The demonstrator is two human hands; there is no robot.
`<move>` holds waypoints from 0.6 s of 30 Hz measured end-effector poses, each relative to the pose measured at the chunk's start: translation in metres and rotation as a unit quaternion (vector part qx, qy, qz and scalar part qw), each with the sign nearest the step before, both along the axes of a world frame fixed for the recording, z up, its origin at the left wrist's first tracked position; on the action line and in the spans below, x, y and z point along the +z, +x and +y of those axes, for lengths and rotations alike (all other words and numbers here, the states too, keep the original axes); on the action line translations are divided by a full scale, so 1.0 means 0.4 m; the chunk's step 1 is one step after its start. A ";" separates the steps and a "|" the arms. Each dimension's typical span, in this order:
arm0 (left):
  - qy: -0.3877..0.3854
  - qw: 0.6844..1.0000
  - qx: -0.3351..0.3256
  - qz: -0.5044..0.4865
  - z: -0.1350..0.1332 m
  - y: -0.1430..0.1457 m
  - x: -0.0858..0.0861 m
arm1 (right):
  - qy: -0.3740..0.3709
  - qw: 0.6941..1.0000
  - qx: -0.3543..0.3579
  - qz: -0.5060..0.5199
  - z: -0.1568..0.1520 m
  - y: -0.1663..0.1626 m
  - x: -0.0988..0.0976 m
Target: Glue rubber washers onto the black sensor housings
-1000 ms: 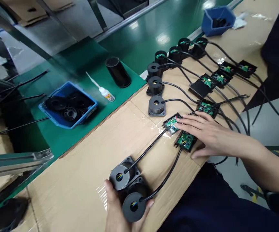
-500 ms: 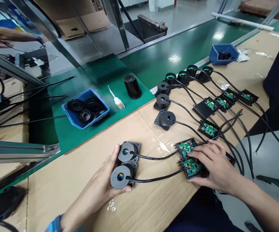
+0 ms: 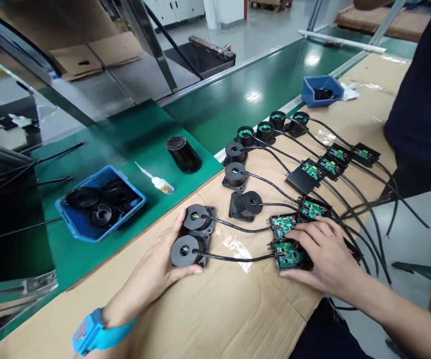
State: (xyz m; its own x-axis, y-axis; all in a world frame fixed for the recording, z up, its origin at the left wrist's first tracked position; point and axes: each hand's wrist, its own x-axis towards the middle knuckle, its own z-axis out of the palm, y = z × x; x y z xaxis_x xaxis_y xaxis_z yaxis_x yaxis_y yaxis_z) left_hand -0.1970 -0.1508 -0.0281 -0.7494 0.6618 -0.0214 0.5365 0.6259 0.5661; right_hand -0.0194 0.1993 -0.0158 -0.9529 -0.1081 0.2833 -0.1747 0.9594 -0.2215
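Observation:
My left hand [image 3: 157, 271] is curled round two black round units [image 3: 188, 244] that stand side by side on the cardboard-covered bench [image 3: 215, 319]. A black cable runs from each unit to a green circuit board in a black case [image 3: 288, 255]. My right hand [image 3: 322, 257] lies on those two boards with its fingers spread and pressing down. A blue wristband [image 3: 95, 331] sits on my left wrist.
A row of several more black units [image 3: 243, 204] with cables and boards [image 3: 312, 172] runs away to the upper right. A blue bin of black parts [image 3: 99, 207], a glue bottle [image 3: 159, 183] and a black cylinder [image 3: 183, 154] sit on the green mat. Another person in dark clothes [image 3: 424, 99] stands at right.
My left hand has slid the two units away from the near bench edge toward the row. My right hand has moved with the boards and stays on them. The view has shifted.

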 end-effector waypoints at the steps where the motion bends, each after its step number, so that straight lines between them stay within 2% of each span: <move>1: 0.001 1.000 0.001 -0.006 0.010 -0.014 0.004 | -0.006 1.000 0.007 0.000 0.004 -0.007 0.005; 5: 0.019 1.000 -0.006 -0.023 0.027 -0.039 0.012 | -0.032 0.997 0.054 0.034 0.018 -0.084 0.043; 8: 0.032 0.997 0.012 -0.064 0.023 -0.029 0.002 | 0.009 0.998 0.058 0.006 0.009 -0.184 0.071; 11: 0.032 0.996 0.007 -0.086 0.020 -0.015 -0.009 | 0.068 0.993 0.076 -0.065 -0.022 -0.270 0.090; 18: 0.028 0.998 -0.047 -0.023 0.041 -0.022 0.012 | 0.100 0.987 0.069 -0.103 -0.111 -0.348 0.135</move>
